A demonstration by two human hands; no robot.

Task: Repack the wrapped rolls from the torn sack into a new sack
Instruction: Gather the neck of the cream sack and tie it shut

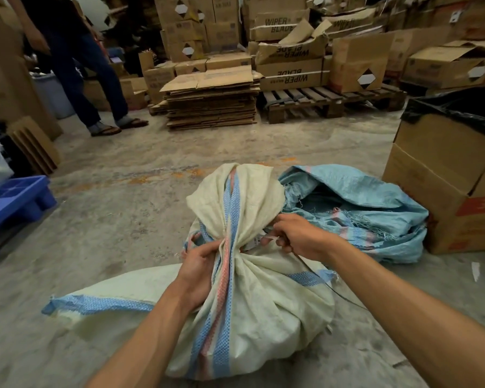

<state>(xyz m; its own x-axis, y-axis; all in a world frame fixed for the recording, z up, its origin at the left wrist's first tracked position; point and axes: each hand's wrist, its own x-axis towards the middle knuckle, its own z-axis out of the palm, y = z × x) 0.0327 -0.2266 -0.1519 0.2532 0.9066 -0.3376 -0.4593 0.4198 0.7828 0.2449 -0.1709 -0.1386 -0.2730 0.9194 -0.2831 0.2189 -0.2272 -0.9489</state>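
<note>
A full cream woven sack with blue and red stripes lies on the concrete floor in front of me, its neck gathered tight. My left hand grips the bunched neck from the left. My right hand pinches a thin tie or strap at the neck's right side; a dark thin cord trails from it across the floor. Behind lies the torn light-blue sack, crumpled and open with frayed edges. The wrapped rolls are hidden inside the sacks.
A cardboard box lined with a black bag stands at the right. A blue plastic tray sits at the left. Flattened cartons, a pallet and stacked boxes fill the back. A person's legs stand far left.
</note>
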